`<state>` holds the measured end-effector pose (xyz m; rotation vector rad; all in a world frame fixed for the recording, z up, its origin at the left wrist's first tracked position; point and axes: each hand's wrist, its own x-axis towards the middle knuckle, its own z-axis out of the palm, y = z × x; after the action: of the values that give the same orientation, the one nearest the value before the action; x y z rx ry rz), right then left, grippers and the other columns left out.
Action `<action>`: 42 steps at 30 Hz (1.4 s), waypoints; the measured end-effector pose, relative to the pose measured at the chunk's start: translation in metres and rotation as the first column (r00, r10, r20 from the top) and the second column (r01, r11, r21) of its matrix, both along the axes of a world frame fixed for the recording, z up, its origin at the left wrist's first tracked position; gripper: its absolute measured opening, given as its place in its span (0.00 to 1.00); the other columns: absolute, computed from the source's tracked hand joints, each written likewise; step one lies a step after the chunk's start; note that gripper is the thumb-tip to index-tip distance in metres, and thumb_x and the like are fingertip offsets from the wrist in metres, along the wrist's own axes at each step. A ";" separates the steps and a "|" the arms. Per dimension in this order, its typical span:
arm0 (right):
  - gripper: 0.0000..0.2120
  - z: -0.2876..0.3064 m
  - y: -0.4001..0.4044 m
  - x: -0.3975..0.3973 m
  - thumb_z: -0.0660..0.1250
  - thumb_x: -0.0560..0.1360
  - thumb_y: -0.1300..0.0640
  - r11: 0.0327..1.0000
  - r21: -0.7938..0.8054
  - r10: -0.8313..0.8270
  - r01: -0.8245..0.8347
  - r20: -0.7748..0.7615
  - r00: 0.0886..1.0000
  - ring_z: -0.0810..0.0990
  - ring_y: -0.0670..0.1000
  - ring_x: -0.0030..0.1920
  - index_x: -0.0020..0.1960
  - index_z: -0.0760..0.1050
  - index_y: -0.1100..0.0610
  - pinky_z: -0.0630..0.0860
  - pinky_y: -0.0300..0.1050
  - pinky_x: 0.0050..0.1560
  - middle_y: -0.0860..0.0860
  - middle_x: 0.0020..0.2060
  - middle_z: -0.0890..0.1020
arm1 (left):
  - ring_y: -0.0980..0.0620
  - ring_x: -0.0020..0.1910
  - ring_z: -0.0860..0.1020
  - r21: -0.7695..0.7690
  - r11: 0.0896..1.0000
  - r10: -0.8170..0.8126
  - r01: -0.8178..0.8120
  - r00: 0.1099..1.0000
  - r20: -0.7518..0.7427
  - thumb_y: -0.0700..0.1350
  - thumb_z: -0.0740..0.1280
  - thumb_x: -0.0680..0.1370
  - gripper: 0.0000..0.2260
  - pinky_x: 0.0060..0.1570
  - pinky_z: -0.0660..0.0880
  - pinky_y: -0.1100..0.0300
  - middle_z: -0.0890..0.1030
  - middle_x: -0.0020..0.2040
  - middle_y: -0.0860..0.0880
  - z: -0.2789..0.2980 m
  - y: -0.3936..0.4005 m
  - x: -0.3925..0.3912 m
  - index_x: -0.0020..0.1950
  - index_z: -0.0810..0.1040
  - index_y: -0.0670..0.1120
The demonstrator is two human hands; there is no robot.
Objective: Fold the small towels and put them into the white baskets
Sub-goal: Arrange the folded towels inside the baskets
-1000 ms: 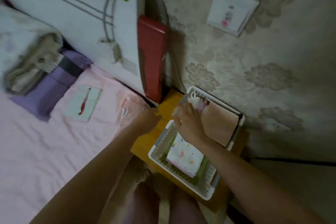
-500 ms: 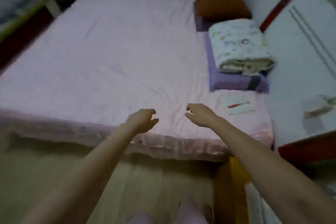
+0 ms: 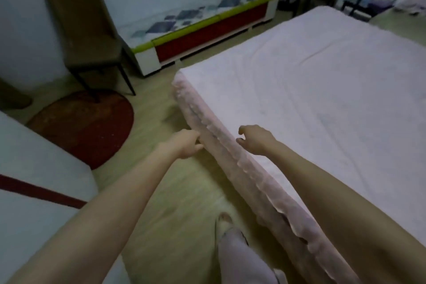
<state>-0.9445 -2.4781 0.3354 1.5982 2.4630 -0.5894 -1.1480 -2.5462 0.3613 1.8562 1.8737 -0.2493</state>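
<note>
Both bare arms reach forward, the left hand (image 3: 185, 145) and right hand (image 3: 255, 140) apart, fingers loosely curled inward, neither holding anything.

A bed (image 3: 322, 90) covered in a pale pink sheet is seen at right, its ruffled edge running diagonally. A light wood floor (image 3: 175, 203) is shown beside it. A brown chair (image 3: 80, 25) is placed against a pale wall (image 3: 20, 18), with a round dark red rug (image 3: 85, 124) under its legs. A low cabinet (image 3: 207, 27) with a green edge, red front and patterned top is set along the far wall. Dim light is noted.
</note>
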 end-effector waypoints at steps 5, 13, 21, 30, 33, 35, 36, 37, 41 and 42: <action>0.15 -0.010 0.112 -0.149 0.59 0.80 0.52 0.982 -0.050 0.182 -0.182 0.001 0.983 0.78 0.59 0.56 0.62 0.73 0.58 0.72 0.49 0.51 0.57 0.57 0.79 | 0.44 0.67 0.71 -0.036 0.977 0.208 -0.209 0.978 -0.031 0.48 0.57 0.83 0.20 0.58 0.68 0.57 0.72 0.69 0.41 0.002 0.072 -0.118 0.71 0.67 0.40; 0.15 -0.002 0.264 -0.373 0.59 0.80 0.54 0.898 -0.081 0.434 -0.432 0.011 0.901 0.77 0.55 0.54 0.62 0.74 0.59 0.74 0.49 0.57 0.55 0.56 0.78 | 0.45 0.61 0.74 -0.052 0.894 0.440 -0.445 0.894 -0.084 0.52 0.58 0.81 0.20 0.56 0.73 0.53 0.75 0.65 0.45 0.002 0.188 -0.313 0.70 0.71 0.46; 0.18 0.001 0.424 -0.560 0.60 0.80 0.50 0.901 -0.035 0.432 -0.432 -0.012 0.902 0.77 0.57 0.58 0.67 0.70 0.57 0.76 0.51 0.57 0.57 0.61 0.77 | 0.45 0.61 0.74 -0.043 0.922 0.377 -0.385 0.918 -0.126 0.53 0.58 0.81 0.19 0.55 0.73 0.54 0.75 0.65 0.45 -0.001 0.352 -0.505 0.69 0.71 0.46; 0.17 0.012 0.631 -0.657 0.60 0.80 0.50 0.978 0.029 0.208 -0.208 0.004 0.978 0.77 0.60 0.58 0.64 0.72 0.57 0.76 0.53 0.55 0.58 0.61 0.78 | 0.45 0.60 0.75 -0.024 0.994 0.106 -0.111 0.982 -0.158 0.53 0.58 0.81 0.19 0.54 0.74 0.53 0.75 0.64 0.45 0.025 0.610 -0.639 0.69 0.71 0.46; 0.17 -0.004 0.718 -0.675 0.60 0.79 0.50 0.989 0.014 0.144 -0.144 0.015 0.989 0.77 0.60 0.59 0.63 0.73 0.58 0.75 0.53 0.57 0.59 0.60 0.78 | 0.44 0.62 0.74 -0.004 0.999 0.047 -0.049 0.988 -0.149 0.54 0.58 0.81 0.20 0.55 0.74 0.53 0.74 0.65 0.45 0.015 0.705 -0.666 0.70 0.70 0.46; 0.16 -0.013 0.778 -0.690 0.61 0.79 0.51 0.994 0.006 0.110 -0.110 0.009 0.994 0.77 0.60 0.59 0.63 0.73 0.58 0.75 0.52 0.58 0.59 0.60 0.78 | 0.45 0.62 0.73 -0.011 1.000 0.016 -0.018 0.986 -0.169 0.54 0.58 0.81 0.20 0.55 0.73 0.52 0.74 0.66 0.45 0.008 0.766 -0.684 0.70 0.69 0.46; 0.16 -0.014 0.806 -0.697 0.61 0.79 0.51 0.995 -0.003 0.100 -0.100 0.002 0.995 0.76 0.60 0.59 0.62 0.73 0.59 0.75 0.52 0.58 0.59 0.60 0.78 | 0.45 0.62 0.74 -0.015 1.000 0.007 -0.010 0.984 -0.179 0.54 0.57 0.81 0.20 0.54 0.73 0.52 0.74 0.65 0.45 0.006 0.795 -0.692 0.70 0.69 0.46; 0.16 -0.013 0.836 -0.705 0.61 0.79 0.51 0.995 -0.009 0.096 -0.096 -0.004 0.995 0.76 0.60 0.60 0.62 0.73 0.59 0.75 0.52 0.58 0.59 0.60 0.78 | 0.45 0.62 0.74 -0.020 1.000 0.006 -0.010 0.982 -0.187 0.54 0.57 0.81 0.20 0.54 0.73 0.52 0.74 0.65 0.45 0.006 0.824 -0.700 0.70 0.70 0.47; 0.15 -0.006 0.945 -0.716 0.61 0.79 0.50 0.999 0.005 0.043 -0.042 -0.029 0.999 0.78 0.59 0.57 0.59 0.74 0.59 0.76 0.52 0.55 0.58 0.57 0.79 | 0.44 0.64 0.73 -0.023 0.999 -0.033 0.029 0.977 -0.213 0.54 0.58 0.81 0.20 0.57 0.72 0.52 0.74 0.67 0.44 0.015 0.943 -0.721 0.70 0.70 0.46; 0.14 -0.004 0.970 -0.712 0.61 0.79 0.50 1.000 0.005 0.018 -0.018 -0.036 0.999 0.78 0.59 0.55 0.59 0.74 0.58 0.77 0.52 0.54 0.58 0.56 0.80 | 0.44 0.64 0.72 -0.033 0.998 -0.057 0.050 0.974 -0.219 0.54 0.58 0.81 0.21 0.58 0.71 0.52 0.73 0.68 0.44 0.018 0.974 -0.723 0.71 0.69 0.45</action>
<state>-1.6570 -1.5077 0.3314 1.5796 2.5035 -0.6157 -1.8708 -1.5722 0.3791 1.9289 1.9539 -0.5162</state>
